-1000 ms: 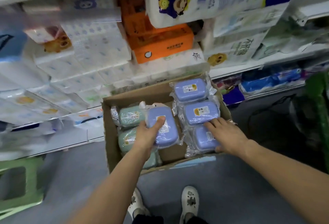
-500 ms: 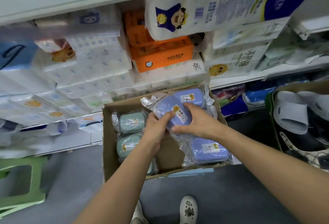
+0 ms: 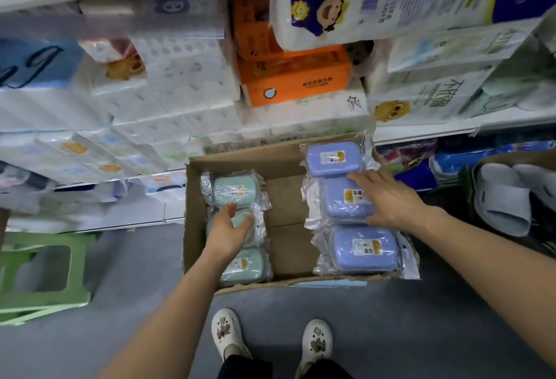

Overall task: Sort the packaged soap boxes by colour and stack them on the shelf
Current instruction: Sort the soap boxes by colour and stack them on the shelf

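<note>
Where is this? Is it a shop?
Probably a shop aisle. Shelves hold stacked tissue packs, and a cardboard box of wrapped soap boxes sits on the floor for stocking.

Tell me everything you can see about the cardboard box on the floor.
The cardboard box is brown, open-topped and shallow, sitting on the grey floor before the shelves. Three green soap boxes in clear wrap line its left side, three blue soap boxes its right, with bare cardboard between. The left hand lies over the middle green one; the right hand rests on the middle blue one.
</note>
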`<state>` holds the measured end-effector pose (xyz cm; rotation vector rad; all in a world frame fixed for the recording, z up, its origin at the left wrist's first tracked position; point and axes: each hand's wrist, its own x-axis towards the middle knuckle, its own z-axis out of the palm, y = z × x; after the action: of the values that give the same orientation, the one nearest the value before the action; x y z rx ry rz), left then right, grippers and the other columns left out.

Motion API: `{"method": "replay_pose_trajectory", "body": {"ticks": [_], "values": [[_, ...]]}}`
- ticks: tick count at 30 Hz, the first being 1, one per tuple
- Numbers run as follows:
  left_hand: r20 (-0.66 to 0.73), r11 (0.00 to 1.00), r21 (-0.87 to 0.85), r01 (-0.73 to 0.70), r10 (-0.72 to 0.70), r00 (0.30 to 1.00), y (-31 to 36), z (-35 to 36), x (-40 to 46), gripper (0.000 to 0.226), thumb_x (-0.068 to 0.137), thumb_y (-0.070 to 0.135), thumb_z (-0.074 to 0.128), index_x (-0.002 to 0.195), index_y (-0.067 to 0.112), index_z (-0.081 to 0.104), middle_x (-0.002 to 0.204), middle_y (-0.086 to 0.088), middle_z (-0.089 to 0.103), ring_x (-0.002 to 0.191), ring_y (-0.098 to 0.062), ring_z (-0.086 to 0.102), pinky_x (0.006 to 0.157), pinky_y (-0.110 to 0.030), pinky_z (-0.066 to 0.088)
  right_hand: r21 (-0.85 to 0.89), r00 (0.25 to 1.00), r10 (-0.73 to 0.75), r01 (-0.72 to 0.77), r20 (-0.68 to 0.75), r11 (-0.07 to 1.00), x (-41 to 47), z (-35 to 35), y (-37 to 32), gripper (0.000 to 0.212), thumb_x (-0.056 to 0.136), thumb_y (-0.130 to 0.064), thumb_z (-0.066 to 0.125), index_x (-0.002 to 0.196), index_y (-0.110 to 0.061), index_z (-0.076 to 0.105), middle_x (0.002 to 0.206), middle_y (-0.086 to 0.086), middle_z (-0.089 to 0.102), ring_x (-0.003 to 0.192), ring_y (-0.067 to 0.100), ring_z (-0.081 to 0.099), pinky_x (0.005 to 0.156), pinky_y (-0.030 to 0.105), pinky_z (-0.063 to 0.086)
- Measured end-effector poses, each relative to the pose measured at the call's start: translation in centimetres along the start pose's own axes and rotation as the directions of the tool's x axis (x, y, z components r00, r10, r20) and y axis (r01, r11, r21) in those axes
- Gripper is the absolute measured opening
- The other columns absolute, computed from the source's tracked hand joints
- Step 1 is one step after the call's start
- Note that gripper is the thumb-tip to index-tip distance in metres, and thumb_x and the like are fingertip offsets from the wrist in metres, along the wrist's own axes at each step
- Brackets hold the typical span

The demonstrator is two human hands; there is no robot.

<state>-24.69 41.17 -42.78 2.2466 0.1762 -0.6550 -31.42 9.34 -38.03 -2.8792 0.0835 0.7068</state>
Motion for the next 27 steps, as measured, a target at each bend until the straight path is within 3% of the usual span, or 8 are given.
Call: {"method": "replay_pose_trajectory", "body": {"ticks": [5, 10, 14, 18, 23, 27], "values": [[-0.120, 0.934, 0.356, -0.012, 0.058, 0.991, -3.5, -2.0, -0.7, 0.060, 0.091, 0.034, 0.063, 0.144, 0.014, 0.042, 0.144, -0.014, 0.042, 0.133, -0.034, 0.035, 0.111, -0.046, 0.033, -0.104, 1.000, 0.018, -0.019, -0.010, 0.994, 0.4, 0.4, -0.1, 0.096, 0.079, -0.037, 0.072, 0.153, -0.025, 0.011, 0.153, 0.003, 0.024, 0.140, 0.025, 0.025, 0.107, 0.042, 0.035], [-0.088, 0.883, 0.470, -0.014, 0.062, 0.994, -6.1, -3.5, -1.9, 0.062, 0.091, 0.039, 0.060, 0.145, 0.016, 0.038, 0.145, -0.012, 0.043, 0.131, -0.033, 0.035, 0.108, -0.047, 0.035, -0.174, 0.999, 0.033, -0.032, 0.002, 0.984, 0.4, -0.4, -2.1, 0.097, 0.081, -0.059, 0.064, 0.153, -0.020, 0.013, 0.159, 0.007, 0.014, 0.146, 0.026, 0.015, 0.116, 0.048, 0.023], [-0.137, 0.815, 0.573, -0.083, 0.195, 0.971, -5.4, -4.9, -3.5, 0.067, 0.089, 0.046, 0.059, 0.146, 0.017, 0.038, 0.143, -0.009, 0.048, 0.131, -0.031, 0.040, 0.107, -0.045, 0.033, -0.162, 0.995, 0.012, -0.028, -0.102, 0.986, 0.2, -1.6, -6.5, 0.075, 0.090, -0.054, 0.053, 0.151, -0.021, 0.024, 0.158, 0.008, 0.020, 0.144, 0.027, 0.022, 0.113, 0.048, 0.028], [-0.249, 0.763, 0.625, -0.163, 0.393, 0.885, -4.6, -8.0, -5.0, 0.077, 0.080, 0.060, 0.043, 0.140, 0.013, 0.046, 0.132, -0.010, 0.056, 0.128, -0.034, 0.047, 0.105, -0.050, 0.036, -0.110, 0.974, -0.052, 0.028, -0.219, 0.994, -0.4, -2.8, -12.0, 0.064, 0.093, -0.048, 0.051, 0.149, -0.022, 0.032, 0.154, 0.004, 0.031, 0.139, 0.026, 0.032, 0.110, 0.044, 0.028], [-0.340, 0.748, 0.641, -0.174, 0.479, 0.809, -4.8, -14.8, -6.5, 0.075, 0.084, 0.064, 0.040, 0.141, 0.015, 0.046, 0.139, -0.007, 0.052, 0.128, -0.031, 0.047, 0.105, -0.053, 0.038, -0.042, 0.889, -0.210, 0.211, -0.407, 0.977, -0.6, -4.7, -19.9, 0.057, 0.091, -0.038, 0.060, 0.142, -0.017, 0.047, 0.141, 0.006, 0.050, 0.125, 0.030, 0.049, 0.097, 0.046, 0.040], [-0.465, 0.756, 0.630, -0.177, 0.550, 0.693, -6.5, -21.7, -8.3, 0.069, 0.087, 0.060, 0.044, 0.139, 0.015, 0.048, 0.136, -0.006, 0.055, 0.124, -0.028, 0.051, 0.102, -0.046, 0.039, -0.046, 0.812, -0.294, 0.315, -0.504, 0.948, 0.2, -6.0, -28.0, 0.052, 0.089, -0.037, 0.058, 0.136, -0.018, 0.051, 0.134, 0.005, 0.055, 0.120, 0.028, 0.053, 0.095, 0.044, 0.043]]}}
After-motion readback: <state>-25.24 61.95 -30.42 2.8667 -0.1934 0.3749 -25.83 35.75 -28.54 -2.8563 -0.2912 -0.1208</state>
